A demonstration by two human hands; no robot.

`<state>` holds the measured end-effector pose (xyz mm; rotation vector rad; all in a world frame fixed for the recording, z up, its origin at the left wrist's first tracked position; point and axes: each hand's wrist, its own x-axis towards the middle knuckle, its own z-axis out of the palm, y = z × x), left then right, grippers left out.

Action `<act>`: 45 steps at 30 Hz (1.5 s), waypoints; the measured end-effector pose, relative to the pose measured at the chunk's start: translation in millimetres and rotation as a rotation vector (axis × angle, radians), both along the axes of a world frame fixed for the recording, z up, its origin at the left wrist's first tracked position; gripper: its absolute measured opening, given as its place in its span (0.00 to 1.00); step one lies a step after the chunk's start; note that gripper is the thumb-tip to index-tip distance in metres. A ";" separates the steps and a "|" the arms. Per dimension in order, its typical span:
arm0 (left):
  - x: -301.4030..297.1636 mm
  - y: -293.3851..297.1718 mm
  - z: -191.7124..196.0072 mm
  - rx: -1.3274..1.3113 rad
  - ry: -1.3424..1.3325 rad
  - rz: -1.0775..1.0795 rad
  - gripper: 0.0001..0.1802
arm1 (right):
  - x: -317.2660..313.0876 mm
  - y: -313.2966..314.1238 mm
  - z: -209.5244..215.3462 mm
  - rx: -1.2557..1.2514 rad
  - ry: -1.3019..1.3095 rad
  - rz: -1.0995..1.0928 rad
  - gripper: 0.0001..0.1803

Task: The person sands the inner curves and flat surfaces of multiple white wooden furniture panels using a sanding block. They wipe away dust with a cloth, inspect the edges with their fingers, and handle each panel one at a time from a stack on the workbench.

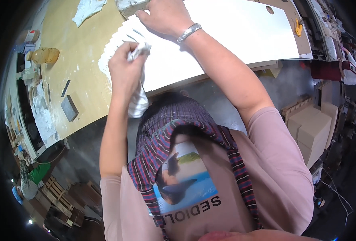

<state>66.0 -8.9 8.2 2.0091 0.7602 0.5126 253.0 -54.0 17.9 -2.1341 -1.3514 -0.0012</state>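
A stack of white panels lies on a wooden workbench, their ends fanned out in steps at the left. My left hand grips a crumpled white rag and presses it on the stepped panel ends. My right hand, with a silver bracelet on the wrist, rests flat on the top panel near a whitish block at the bench's far edge.
Another white cloth lies on the bench at upper left, beside an amber jar and a dark flat square block. Cardboard boxes stand on the floor at right, wooden pallets at lower left.
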 end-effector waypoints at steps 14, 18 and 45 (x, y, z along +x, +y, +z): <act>23.8 19.3 -11.2 -0.237 -0.144 0.223 0.08 | 6.3 -0.3 -0.4 -0.028 -0.038 -0.036 0.23; -68.1 31.9 -14.4 -0.010 0.108 -0.375 0.08 | 13.0 -7.9 -0.8 -0.019 -0.052 -0.065 0.24; -111.7 33.3 -76.9 -0.164 0.014 -0.074 0.22 | 10.5 2.8 4.7 -0.075 0.015 -0.099 0.25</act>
